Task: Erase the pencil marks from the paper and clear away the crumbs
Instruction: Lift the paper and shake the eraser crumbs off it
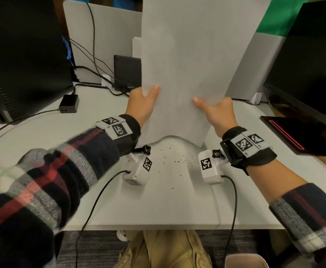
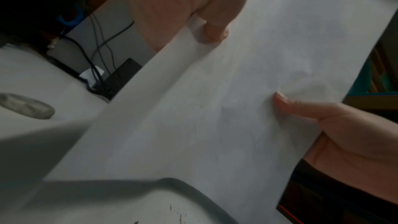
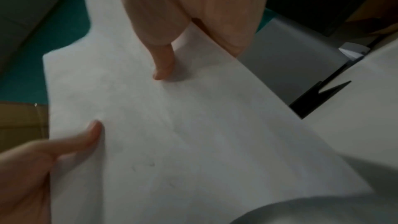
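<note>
A white sheet of paper (image 1: 187, 64) stands nearly upright above the desk, its lower edge bowed just over the surface. My left hand (image 1: 143, 102) pinches its left edge, thumb on the near face. My right hand (image 1: 214, 111) pinches the right edge the same way. Dark eraser crumbs (image 1: 174, 161) lie scattered on the white desk (image 1: 158, 206) below the paper, between my wrists. In the left wrist view a grey, worn eraser (image 2: 26, 106) lies on the desk to the left of the paper (image 2: 215, 108). Faint pencil traces show on the paper (image 3: 172, 142) in the right wrist view.
A black monitor (image 1: 22, 55) stands at the left and another (image 1: 309, 64) at the right. A black power adapter (image 1: 69, 103) with cables lies at the back left, a black box (image 1: 127, 72) behind the paper. A black tablet with a red line (image 1: 293, 134) lies at the right.
</note>
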Tool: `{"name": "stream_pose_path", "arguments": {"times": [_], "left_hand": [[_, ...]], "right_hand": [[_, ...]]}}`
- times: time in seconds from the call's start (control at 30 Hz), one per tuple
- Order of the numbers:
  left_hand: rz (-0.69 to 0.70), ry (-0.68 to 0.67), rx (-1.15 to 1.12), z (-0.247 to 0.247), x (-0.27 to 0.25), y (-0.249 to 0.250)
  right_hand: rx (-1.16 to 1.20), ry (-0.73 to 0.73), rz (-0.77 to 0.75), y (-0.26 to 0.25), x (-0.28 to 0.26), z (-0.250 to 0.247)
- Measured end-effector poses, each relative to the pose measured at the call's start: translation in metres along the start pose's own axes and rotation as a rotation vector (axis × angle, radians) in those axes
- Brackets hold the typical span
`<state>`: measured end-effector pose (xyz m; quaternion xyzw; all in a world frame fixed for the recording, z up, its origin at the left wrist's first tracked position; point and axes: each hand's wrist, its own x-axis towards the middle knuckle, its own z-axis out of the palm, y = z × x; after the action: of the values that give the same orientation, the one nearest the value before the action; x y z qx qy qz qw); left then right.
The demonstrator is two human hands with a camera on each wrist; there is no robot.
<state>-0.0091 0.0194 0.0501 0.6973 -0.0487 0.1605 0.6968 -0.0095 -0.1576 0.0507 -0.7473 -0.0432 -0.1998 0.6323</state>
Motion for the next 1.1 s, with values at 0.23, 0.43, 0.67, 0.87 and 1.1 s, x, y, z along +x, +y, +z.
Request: {"name": "stream_pose_path", "arguments": {"times": [0.23, 0.43, 0.67, 0.87, 1.1], "left_hand": [[0.044, 0.083, 0.055, -0.005, 0.007, -0.001], [0.018, 0.063, 0.001, -0.006, 0.007, -0.003], [-0.043, 0.087, 0.012, -0.005, 0.0, -0.013], [-0.059, 0.148, 0.022, -0.003, 0.0, -0.012], [-0.143, -0.065, -0.023, -0.009, -0.001, -0.011]], "right_hand": [[-0.021, 0.131, -0.012, -0.001, 0.005, -0.007], [0.049, 0.118, -0.008, -0.003, 0.003, -0.005], [0.118, 0.052, 0.008, -0.011, 0.002, -0.002], [0.13, 0.056, 0.006, -0.011, 0.004, -0.003], [-0.031, 0.146, -0.025, -0.008, 0.015, -0.012]]}}
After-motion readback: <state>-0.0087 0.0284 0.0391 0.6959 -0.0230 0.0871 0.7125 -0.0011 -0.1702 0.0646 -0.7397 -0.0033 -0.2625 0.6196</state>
